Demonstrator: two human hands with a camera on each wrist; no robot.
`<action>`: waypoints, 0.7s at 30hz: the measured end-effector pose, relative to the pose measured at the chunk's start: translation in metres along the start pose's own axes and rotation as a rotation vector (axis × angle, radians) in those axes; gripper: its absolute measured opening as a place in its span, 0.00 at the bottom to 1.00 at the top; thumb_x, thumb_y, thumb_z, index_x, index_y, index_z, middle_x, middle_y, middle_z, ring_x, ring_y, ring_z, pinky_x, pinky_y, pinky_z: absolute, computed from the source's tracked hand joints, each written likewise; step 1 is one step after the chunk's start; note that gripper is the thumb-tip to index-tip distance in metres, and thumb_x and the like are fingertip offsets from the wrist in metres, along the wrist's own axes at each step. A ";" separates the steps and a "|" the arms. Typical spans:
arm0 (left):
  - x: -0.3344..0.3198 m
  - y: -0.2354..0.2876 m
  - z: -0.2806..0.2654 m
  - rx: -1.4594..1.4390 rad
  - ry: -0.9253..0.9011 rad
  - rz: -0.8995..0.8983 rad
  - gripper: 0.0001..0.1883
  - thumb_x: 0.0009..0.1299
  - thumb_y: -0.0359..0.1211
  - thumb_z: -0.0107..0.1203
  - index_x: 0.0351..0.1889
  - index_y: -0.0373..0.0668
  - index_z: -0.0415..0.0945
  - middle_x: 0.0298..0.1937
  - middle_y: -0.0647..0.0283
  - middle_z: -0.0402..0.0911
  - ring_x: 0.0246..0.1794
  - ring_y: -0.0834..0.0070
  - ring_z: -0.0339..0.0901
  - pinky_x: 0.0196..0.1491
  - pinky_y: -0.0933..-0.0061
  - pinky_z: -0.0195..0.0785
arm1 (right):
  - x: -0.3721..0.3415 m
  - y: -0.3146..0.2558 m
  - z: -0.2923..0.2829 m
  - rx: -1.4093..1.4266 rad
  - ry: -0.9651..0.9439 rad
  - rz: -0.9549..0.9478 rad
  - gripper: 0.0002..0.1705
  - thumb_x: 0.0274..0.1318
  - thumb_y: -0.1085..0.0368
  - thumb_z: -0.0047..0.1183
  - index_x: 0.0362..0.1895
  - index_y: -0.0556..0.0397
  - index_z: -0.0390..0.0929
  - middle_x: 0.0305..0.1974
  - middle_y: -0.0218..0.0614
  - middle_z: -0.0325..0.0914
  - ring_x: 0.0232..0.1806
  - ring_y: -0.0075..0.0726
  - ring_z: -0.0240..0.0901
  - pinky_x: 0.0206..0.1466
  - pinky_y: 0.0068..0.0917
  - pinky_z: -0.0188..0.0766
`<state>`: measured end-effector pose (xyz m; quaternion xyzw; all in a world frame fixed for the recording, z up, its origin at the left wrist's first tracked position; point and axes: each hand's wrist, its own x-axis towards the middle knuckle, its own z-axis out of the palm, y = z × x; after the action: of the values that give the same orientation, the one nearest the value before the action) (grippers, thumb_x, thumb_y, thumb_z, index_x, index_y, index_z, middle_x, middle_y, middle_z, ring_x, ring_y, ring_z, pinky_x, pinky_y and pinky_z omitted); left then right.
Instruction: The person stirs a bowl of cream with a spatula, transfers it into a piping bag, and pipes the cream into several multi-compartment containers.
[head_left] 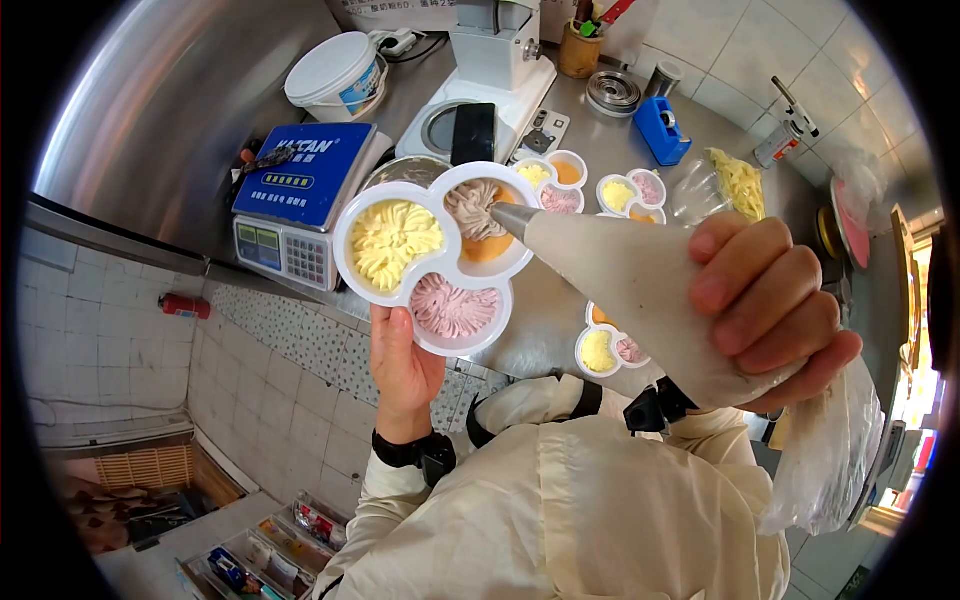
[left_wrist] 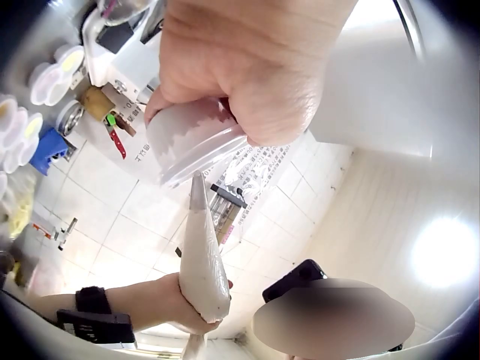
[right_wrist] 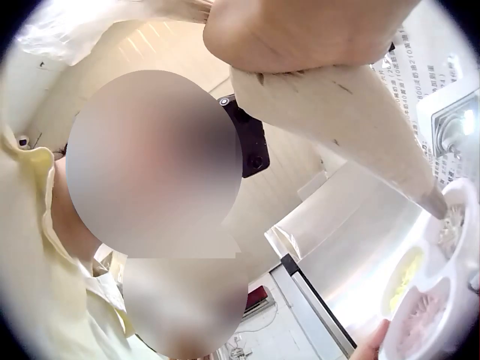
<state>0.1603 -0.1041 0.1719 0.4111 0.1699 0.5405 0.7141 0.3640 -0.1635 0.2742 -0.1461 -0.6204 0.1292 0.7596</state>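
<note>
My left hand (head_left: pixel 405 375) grips a white three-cup tray (head_left: pixel 448 240) from below and holds it up over the counter. Its left cup has piped yellow cream (head_left: pixel 395 245), the lower one pink cream (head_left: pixel 455 308). In the upper right cup, greyish-mauve cream (head_left: pixel 474 207) partly covers an orange layer (head_left: pixel 488 246). My right hand (head_left: pixel 770 300) is wrapped round a full piping bag (head_left: pixel 615 260), whose metal tip (head_left: pixel 513 218) points into that cup, right at the mauve cream. In the left wrist view the tray (left_wrist: pixel 191 142) is seen from beneath and tilted.
Several similar filled trays (head_left: pixel 600 352) stand on the steel counter. A blue-topped scale (head_left: pixel 305 180), white bucket (head_left: pixel 335 72), white machine (head_left: pixel 495 60) and blue tape dispenser (head_left: pixel 660 132) are behind. A bag of yellow cream (head_left: pixel 738 183) lies right. Clear plastic (head_left: pixel 830 450) hangs below my right hand.
</note>
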 end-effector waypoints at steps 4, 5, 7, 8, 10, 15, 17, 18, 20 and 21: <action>-0.001 -0.002 -0.002 0.008 0.020 0.013 0.28 0.68 0.38 0.39 0.62 0.36 0.45 0.60 0.54 0.58 0.60 0.66 0.59 0.59 0.62 0.56 | 0.000 -0.002 -0.004 -0.030 -0.027 0.041 0.30 0.62 0.50 0.15 0.13 0.46 0.61 0.20 0.30 0.63 0.28 0.34 0.63 0.42 0.39 0.62; -0.001 -0.002 -0.003 0.014 0.022 0.022 0.28 0.68 0.38 0.39 0.62 0.36 0.45 0.60 0.54 0.58 0.60 0.66 0.59 0.59 0.62 0.56 | -0.001 -0.001 -0.004 -0.029 -0.028 0.041 0.30 0.62 0.50 0.15 0.13 0.46 0.61 0.20 0.30 0.63 0.28 0.34 0.63 0.42 0.39 0.62; -0.002 -0.002 -0.004 0.022 0.025 0.030 0.28 0.68 0.38 0.39 0.62 0.36 0.45 0.60 0.54 0.58 0.60 0.65 0.59 0.59 0.62 0.56 | -0.002 0.001 -0.004 -0.015 -0.016 0.026 0.29 0.62 0.50 0.15 0.14 0.46 0.61 0.19 0.30 0.63 0.28 0.33 0.63 0.42 0.38 0.62; -0.002 -0.003 -0.004 0.040 0.017 0.045 0.28 0.69 0.38 0.39 0.62 0.36 0.45 0.60 0.54 0.57 0.60 0.65 0.59 0.60 0.62 0.56 | -0.003 0.003 -0.003 -0.015 -0.016 0.028 0.29 0.62 0.50 0.15 0.14 0.46 0.61 0.19 0.30 0.63 0.28 0.33 0.63 0.42 0.38 0.62; -0.002 -0.003 -0.003 0.059 0.009 0.057 0.28 0.69 0.38 0.39 0.62 0.36 0.45 0.60 0.54 0.57 0.60 0.65 0.58 0.60 0.62 0.55 | -0.003 0.010 -0.001 -0.062 -0.032 -0.037 0.30 0.62 0.50 0.14 0.15 0.46 0.62 0.19 0.31 0.64 0.26 0.33 0.63 0.40 0.37 0.63; -0.003 -0.004 -0.002 0.097 -0.008 0.072 0.28 0.69 0.37 0.38 0.63 0.37 0.43 0.61 0.53 0.57 0.61 0.64 0.58 0.59 0.61 0.56 | -0.005 0.020 0.002 -0.092 -0.054 -0.054 0.31 0.62 0.50 0.13 0.14 0.46 0.62 0.18 0.31 0.64 0.24 0.32 0.63 0.36 0.35 0.64; -0.004 -0.005 -0.003 0.089 0.001 0.077 0.27 0.69 0.36 0.38 0.63 0.38 0.43 0.61 0.53 0.57 0.61 0.64 0.58 0.59 0.60 0.56 | -0.006 0.021 0.003 -0.101 -0.050 -0.057 0.31 0.62 0.50 0.13 0.14 0.46 0.62 0.17 0.31 0.64 0.23 0.32 0.63 0.35 0.34 0.64; -0.004 -0.005 -0.004 0.081 0.008 0.079 0.27 0.69 0.36 0.38 0.63 0.38 0.43 0.61 0.53 0.57 0.61 0.64 0.58 0.59 0.60 0.57 | -0.005 0.021 0.003 -0.107 -0.053 -0.069 0.31 0.63 0.50 0.13 0.14 0.46 0.62 0.17 0.31 0.64 0.23 0.32 0.63 0.35 0.34 0.65; -0.004 -0.006 -0.005 0.068 0.007 0.078 0.27 0.69 0.35 0.38 0.63 0.38 0.43 0.61 0.53 0.57 0.61 0.64 0.58 0.59 0.60 0.57 | -0.005 0.021 0.003 -0.113 -0.056 -0.081 0.31 0.63 0.50 0.13 0.14 0.46 0.62 0.17 0.31 0.64 0.22 0.32 0.63 0.34 0.34 0.65; -0.004 -0.006 -0.005 0.055 0.006 0.077 0.27 0.69 0.35 0.39 0.63 0.38 0.43 0.61 0.53 0.57 0.61 0.64 0.58 0.59 0.60 0.57 | -0.004 0.020 0.003 -0.122 -0.063 -0.081 0.31 0.63 0.50 0.13 0.14 0.46 0.62 0.17 0.31 0.64 0.22 0.32 0.63 0.34 0.34 0.65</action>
<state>0.1589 -0.1059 0.1635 0.4354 0.1709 0.5638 0.6807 0.3605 -0.1462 0.2635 -0.1627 -0.6561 0.0650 0.7341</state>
